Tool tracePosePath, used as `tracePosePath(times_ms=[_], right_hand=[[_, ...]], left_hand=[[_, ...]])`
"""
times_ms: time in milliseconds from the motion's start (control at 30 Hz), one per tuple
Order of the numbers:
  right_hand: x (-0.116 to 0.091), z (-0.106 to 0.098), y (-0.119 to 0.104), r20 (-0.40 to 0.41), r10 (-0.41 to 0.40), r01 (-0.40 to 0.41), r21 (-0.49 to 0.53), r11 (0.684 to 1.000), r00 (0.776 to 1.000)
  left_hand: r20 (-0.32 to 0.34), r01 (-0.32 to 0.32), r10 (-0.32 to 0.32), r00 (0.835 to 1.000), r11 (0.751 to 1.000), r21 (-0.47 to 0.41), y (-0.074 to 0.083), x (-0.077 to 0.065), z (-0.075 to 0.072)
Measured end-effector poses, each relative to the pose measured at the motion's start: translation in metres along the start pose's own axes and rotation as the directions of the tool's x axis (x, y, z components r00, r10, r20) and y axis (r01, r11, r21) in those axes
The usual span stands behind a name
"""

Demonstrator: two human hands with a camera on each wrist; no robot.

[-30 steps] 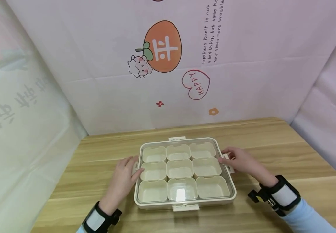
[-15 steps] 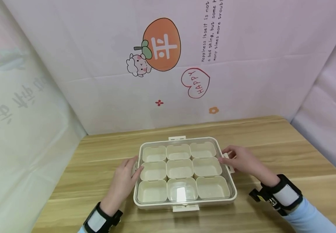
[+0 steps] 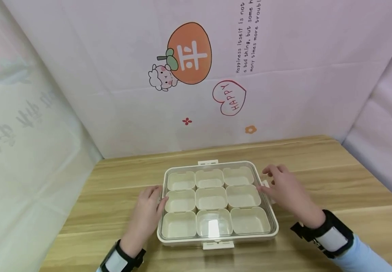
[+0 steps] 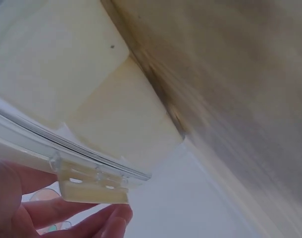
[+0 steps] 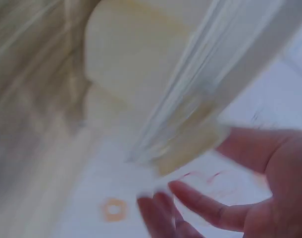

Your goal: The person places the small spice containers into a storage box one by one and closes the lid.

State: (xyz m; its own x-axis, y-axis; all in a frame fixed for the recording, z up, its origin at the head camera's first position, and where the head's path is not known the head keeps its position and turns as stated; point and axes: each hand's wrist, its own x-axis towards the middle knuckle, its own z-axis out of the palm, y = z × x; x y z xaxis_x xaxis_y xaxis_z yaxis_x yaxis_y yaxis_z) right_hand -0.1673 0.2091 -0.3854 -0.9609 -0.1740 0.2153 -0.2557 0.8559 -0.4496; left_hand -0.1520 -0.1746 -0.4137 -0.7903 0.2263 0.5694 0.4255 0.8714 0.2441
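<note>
A cream storage box (image 3: pixel 218 238) with a clear lid and several small inner cups (image 3: pixel 211 198) stands on the table in the head view. My left hand (image 3: pixel 145 213) is at its left side, thumb by the lid rim. The left wrist view has the left side latch (image 4: pixel 94 191) sticking out, with the thumb and curled fingers around it. At the right side is my right hand (image 3: pixel 289 192), thumb near the rim and fingers spread. In the blurred right wrist view, its fingers are apart from the right side latch (image 5: pixel 188 148); the thumb lies close to that latch.
The wooden table (image 3: pixel 104 211) ends at a printed cloth backdrop (image 3: pixel 131 121). White cloth (image 3: pixel 33 181) hangs along the left. Front (image 3: pixel 218 245) and back latches (image 3: pixel 207 162) stick out from the box. A black strap band (image 3: pixel 328 234) is on the right wrist.
My right hand has lifted its fingers off the right latch and spread them. The left hand stays at the left latch with a slight shift. The box looks almost unmoved.
</note>
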Motion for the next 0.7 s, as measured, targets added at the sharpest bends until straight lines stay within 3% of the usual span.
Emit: tracePosePath(times_ms=[67, 133, 233, 467, 567, 633, 700], right_hand=[[-0.008, -0.001, -0.01, -0.069, -0.035, 0.026, -0.138, 0.99, 0.997], [-0.015, -0.002, -0.017, -0.089, -0.065, 0.043, -0.229, 0.973, 0.994], [-0.019, -0.004, -0.021, -0.059, -0.055, 0.038, -0.259, 0.965, 0.997], [-0.015, 0.0, -0.015, 0.061, -0.022, 0.032, -0.16, 0.987, 0.998], [-0.014, 0.0, -0.01, 0.096, -0.019, 0.031, -0.121, 0.992, 0.995], [-0.012, -0.001, -0.009, 0.114, -0.016, 0.026, -0.091, 0.996, 0.993], [-0.011, -0.002, -0.008, 0.131, -0.006, 0.014, -0.06, 0.998, 0.991]], left_hand=[[-0.015, -0.006, 0.006, 1.0, 1.0, 0.003, 0.002, -0.001, 0.001], [-0.03, -0.007, 0.007, 1.0, 1.0, 0.007, 0.003, -0.001, 0.003], [-0.041, 0.006, -0.006, 0.999, 1.0, 0.013, 0.004, -0.001, 0.003], [0.008, 0.03, -0.03, 1.0, 0.998, 0.052, 0.006, 0.0, 0.001], [0.059, 0.064, -0.065, 0.996, 0.998, 0.024, 0.006, 0.003, 0.001], [0.124, 0.132, -0.127, 0.984, 0.991, -0.035, 0.005, 0.004, 0.0], [0.202, 0.231, -0.207, 0.957, 0.967, -0.103, 0.003, 0.006, -0.001]])
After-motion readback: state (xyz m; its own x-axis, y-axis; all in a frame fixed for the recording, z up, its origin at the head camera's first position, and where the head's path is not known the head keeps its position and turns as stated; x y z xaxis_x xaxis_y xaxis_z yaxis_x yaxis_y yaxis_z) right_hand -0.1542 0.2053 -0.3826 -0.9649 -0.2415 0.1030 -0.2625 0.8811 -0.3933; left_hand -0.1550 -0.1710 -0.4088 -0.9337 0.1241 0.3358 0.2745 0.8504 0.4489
